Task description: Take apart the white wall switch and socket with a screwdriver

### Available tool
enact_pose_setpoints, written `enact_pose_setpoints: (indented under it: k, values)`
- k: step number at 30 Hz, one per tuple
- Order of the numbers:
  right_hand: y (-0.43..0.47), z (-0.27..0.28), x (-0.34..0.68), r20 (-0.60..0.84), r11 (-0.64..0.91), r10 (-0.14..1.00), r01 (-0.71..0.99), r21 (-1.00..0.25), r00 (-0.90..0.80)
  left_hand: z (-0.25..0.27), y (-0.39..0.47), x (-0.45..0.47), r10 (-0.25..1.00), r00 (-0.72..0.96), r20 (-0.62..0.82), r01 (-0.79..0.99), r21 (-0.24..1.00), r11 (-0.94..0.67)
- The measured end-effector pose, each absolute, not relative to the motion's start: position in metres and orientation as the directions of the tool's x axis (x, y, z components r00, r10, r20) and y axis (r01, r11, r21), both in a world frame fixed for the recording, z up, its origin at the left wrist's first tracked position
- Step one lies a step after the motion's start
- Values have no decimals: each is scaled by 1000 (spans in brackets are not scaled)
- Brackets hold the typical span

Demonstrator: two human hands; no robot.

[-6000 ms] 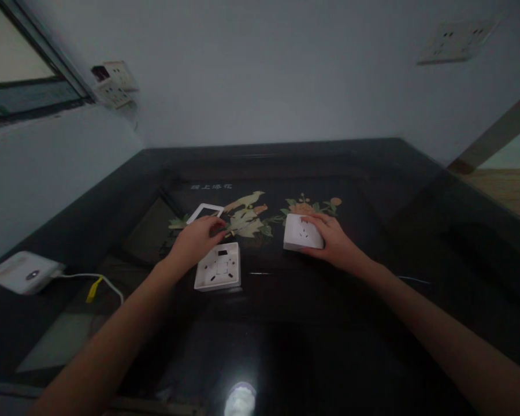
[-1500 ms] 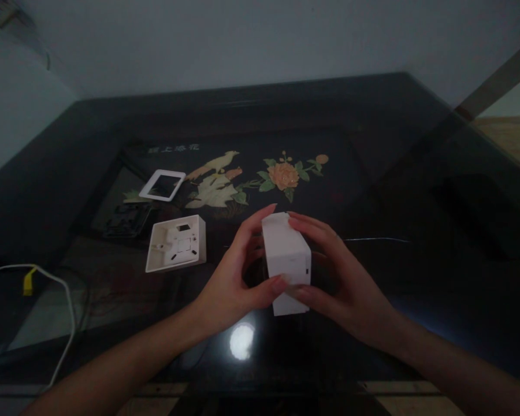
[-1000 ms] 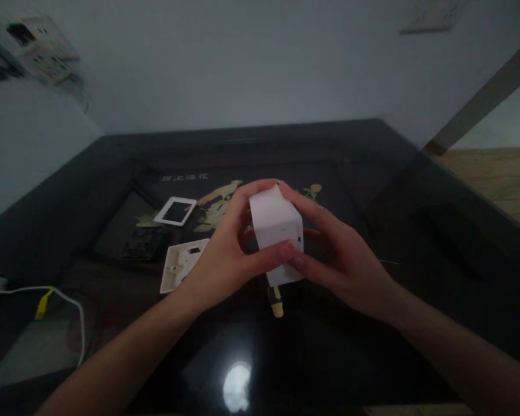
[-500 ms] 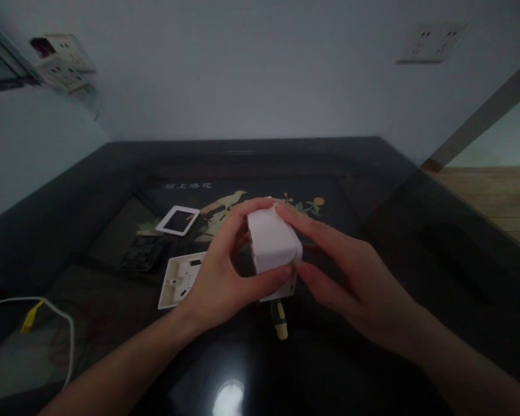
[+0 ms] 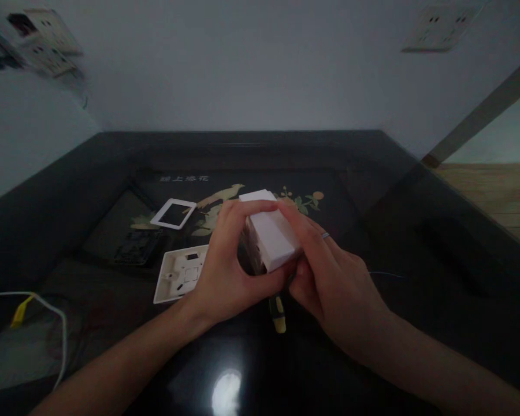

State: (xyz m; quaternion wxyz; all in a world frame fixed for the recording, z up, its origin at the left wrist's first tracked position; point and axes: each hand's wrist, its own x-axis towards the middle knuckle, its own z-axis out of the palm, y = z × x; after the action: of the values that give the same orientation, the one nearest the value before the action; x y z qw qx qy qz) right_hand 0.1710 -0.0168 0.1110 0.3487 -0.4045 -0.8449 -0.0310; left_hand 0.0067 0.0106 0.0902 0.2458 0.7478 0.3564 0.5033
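Observation:
My left hand (image 5: 219,271) grips a white box-shaped plastic part (image 5: 274,234) from the left, fingers over its far end and thumb along its near end. My right hand (image 5: 335,274) closes on the right side of the same part, index finger along the top edge and the other fingers bent below. The part is tilted, its darker side facing left; its underside is hidden. Just beneath it lies a screwdriver with a black and yellow handle (image 5: 278,316), its shaft out of sight. Left of my left hand is a shallow white wall mounting box (image 5: 177,274), partly covered by that hand.
A white square frame (image 5: 162,215) and a black plastic piece (image 5: 137,245) lie to the left on the glossy dark table (image 5: 251,370). A white cable (image 5: 64,329) with a yellow tag (image 5: 21,312) runs along the left. Wall sockets (image 5: 442,26) are behind.
The white part has turned and tilted in my hands, showing more of its left side. My right fingers have curled in closer beneath it. The whole view has shifted slightly.

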Motion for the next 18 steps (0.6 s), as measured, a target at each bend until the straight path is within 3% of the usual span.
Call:
enact_pose_setpoints:
  k: [10,18]
  values:
    - [-23,109,169,623,612,675,771,-174,-395,81,11,12,787,201,583,196,764,-615]
    - [-17,110,171,661,636,642,752,-174,-390,87,10,17,867,175,467,28,878,-478]
